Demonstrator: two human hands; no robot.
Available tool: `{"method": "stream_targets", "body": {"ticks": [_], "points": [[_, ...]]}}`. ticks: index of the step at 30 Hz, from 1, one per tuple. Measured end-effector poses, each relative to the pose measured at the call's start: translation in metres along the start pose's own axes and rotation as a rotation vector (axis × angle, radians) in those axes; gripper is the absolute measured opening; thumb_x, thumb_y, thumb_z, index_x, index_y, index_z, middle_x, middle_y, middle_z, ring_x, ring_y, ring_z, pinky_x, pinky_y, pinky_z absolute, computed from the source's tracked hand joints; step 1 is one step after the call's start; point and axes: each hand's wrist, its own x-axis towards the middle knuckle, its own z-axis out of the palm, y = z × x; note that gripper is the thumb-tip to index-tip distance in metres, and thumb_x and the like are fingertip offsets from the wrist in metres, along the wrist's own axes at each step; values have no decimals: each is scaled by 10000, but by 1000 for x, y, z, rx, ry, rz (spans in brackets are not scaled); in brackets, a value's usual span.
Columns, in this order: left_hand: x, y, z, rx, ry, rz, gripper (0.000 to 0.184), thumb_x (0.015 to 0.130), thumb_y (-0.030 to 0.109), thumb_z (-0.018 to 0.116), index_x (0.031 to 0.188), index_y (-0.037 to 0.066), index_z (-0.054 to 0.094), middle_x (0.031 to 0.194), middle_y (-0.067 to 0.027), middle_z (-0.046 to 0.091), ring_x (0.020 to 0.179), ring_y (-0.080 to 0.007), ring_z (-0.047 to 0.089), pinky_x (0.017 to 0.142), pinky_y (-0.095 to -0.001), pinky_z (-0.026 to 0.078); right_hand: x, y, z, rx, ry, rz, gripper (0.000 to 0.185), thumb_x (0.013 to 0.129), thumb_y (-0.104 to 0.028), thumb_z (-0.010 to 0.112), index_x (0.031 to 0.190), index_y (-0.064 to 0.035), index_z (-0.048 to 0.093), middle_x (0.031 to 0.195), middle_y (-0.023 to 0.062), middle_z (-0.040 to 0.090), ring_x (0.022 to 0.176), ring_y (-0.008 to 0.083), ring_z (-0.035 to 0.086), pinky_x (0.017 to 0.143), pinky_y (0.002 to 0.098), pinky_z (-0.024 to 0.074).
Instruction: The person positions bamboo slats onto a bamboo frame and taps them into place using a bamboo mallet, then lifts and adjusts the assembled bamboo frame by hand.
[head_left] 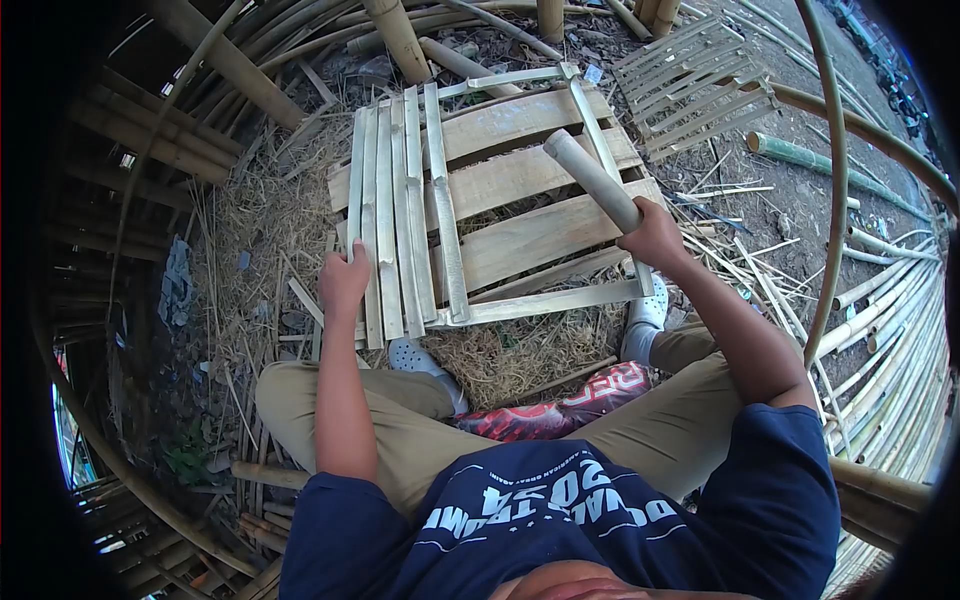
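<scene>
Bamboo frame lies in front of you on a wooden pallet, its near rail toward your feet and its far rail across the other side. Your hands are apart. Your right hand is wrapped around the near end of a short, thick round club, which slants up over the right part of the frame. Your left hand is at the near end of the outermost slat, thumb against it; you cannot tell from here whether the fingers close beneath.

As for progress, the outline looks set out: both long rails are in place, and an end slat joins them on the right. On the left, a group of slats runs side by side across the frame, close together and slightly uneven. One more slat lies just right of that group, with a wider gap beside it. From there to the right end, you see pallet boards through the frame, so the slatted part seems to cover less than half. Spacing looks irregular, and how firmly each joint is seated does not show. Beyond the pallet, to the right, a separate slatted panel lies on the ground, its slats spread across its whole width.
</scene>
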Motion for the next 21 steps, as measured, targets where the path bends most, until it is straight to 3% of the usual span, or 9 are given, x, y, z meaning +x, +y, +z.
{"method": "stream_targets", "body": {"ticks": [5,21], "points": [[5,1,5,-78,-14,-17,712,1021,590,453,1201,-58,688,1178,-322,705,1181,-462,655,1046,-513,483,3,0,3,-38,94,-13,563,722,-105,757,1277,-110,667,1122,186,747,1089,381,710,931,486,545],[7,-12,7,-329,132,21,563,1032,442,477,1032,-61,730,1023,-306,723,1053,-480,667,973,-513,478,18,-13,-7,16,75,-154,667,698,-101,758,1354,-133,641,1157,180,739,1106,376,700,948,469,537]]}}
